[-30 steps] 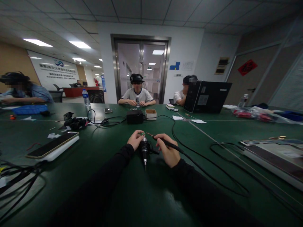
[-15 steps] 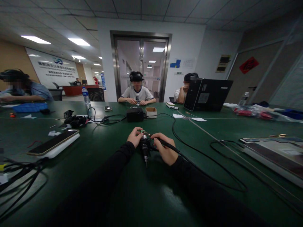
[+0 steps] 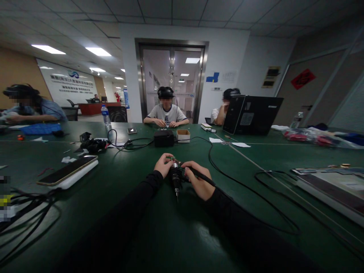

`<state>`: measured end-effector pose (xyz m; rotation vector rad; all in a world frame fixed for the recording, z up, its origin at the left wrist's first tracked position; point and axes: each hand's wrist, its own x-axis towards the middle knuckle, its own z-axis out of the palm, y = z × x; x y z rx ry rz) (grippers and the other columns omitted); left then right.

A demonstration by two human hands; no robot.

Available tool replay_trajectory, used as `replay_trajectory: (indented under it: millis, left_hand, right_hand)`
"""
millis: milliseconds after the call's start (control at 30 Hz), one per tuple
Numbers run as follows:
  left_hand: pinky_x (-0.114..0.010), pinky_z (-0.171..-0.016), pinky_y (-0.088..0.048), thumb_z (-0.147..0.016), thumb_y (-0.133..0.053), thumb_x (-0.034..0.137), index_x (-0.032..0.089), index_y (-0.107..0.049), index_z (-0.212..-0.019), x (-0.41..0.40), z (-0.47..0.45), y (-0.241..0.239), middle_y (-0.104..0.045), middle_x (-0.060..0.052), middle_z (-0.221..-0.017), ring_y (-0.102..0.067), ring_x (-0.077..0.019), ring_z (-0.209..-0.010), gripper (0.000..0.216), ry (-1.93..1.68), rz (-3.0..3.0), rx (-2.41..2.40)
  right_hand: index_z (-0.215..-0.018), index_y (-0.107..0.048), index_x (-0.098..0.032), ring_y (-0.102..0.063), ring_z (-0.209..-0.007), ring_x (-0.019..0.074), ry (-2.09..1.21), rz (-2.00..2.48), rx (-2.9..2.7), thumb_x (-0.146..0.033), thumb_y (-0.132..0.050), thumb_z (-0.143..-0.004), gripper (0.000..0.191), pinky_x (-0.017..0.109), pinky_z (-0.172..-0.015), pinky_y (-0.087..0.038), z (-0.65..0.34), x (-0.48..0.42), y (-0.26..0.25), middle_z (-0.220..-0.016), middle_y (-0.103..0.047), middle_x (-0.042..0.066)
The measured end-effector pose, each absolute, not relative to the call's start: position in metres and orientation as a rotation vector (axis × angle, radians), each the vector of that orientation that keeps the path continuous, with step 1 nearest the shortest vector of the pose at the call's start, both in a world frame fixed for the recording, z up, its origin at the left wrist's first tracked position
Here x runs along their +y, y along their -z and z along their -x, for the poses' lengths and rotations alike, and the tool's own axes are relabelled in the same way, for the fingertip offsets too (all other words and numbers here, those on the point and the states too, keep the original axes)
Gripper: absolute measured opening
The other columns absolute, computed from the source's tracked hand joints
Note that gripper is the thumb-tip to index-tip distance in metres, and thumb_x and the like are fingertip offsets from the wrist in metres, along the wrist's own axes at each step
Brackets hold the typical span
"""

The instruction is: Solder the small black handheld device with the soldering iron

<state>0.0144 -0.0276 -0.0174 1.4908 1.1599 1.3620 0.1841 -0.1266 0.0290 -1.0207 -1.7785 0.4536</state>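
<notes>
My left hand (image 3: pixel 162 166) pinches a small green circuit board (image 3: pixel 173 158) between thumb and fingers, just above the table. My right hand (image 3: pixel 200 184) grips a black, pen-like soldering iron (image 3: pixel 202 176) with a cord; its front end points left, close to the board. I cannot tell whether the tip touches it. Between the hands lies a dark cylindrical tool (image 3: pixel 175 176) with a silver collar and a thin metal tip directed at me. Part of it is hidden by my fingers, and thin wires near the board are too small to make out.
Ahead stand a black box (image 3: pixel 163 138) and a small open cardboard box (image 3: pixel 183 136), with cords running across the green table. A phone (image 3: pixel 69 170) lies at left, a flat panel (image 3: pixel 332 185) at right, a black computer case (image 3: pixel 251 113) farther back. Other people sit around the table.
The whole view has shifted slightly right and down. Both hands keep almost the same pose, with the board turned a little between the left fingers.
</notes>
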Motion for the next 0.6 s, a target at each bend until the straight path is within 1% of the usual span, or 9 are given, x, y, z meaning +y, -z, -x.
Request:
replay_trajectory:
  millis: [200, 400, 600]
  left_hand:
    - [-0.027, -0.071, -0.049, -0.073, -0.059, 0.019, 0.019, -0.056, -0.097, -0.0283, -0.0145, 0.0164, -0.067, -0.001, -0.079, -0.063, -0.0147, -0.073, 0.024, -1.361, -1.472, 1.166]
    - [-0.028, -0.075, -0.050, -0.073, -0.059, 0.019, 0.019, -0.055, -0.097, -0.0309, -0.0144, 0.0141, -0.067, -0.001, -0.080, -0.064, -0.0153, -0.076, 0.025, -1.348, -1.460, 1.163]
    - [-0.027, -0.072, -0.048, -0.073, -0.056, 0.014, 0.019, -0.056, -0.097, -0.0296, -0.0148, 0.0155, -0.066, -0.001, -0.079, -0.063, -0.0145, -0.073, 0.025, -1.370, -1.449, 1.138]
  right_hand:
    - [-0.093, -0.067, -0.023, -0.061, -0.065, 0.0133, -0.464, 1.023, -1.789, -0.030, -0.047, -0.088, 0.021, 0.023, -0.062, -0.049, -0.1843, -0.1258, -0.0281, -0.076, -0.066, 0.000]
    - [-0.092, -0.067, -0.023, -0.061, -0.064, 0.0131, -0.436, 1.040, -1.775, -0.029, -0.048, -0.088, 0.020, 0.023, -0.061, -0.048, -0.1845, -0.1284, -0.0331, -0.077, -0.067, 0.000]
    - [-0.091, -0.068, -0.023, -0.062, -0.065, 0.0134, -0.427, 1.063, -1.739, -0.030, -0.048, -0.088, 0.021, 0.023, -0.061, -0.048, -0.1843, -0.1266, -0.0300, -0.077, -0.068, 0.000]
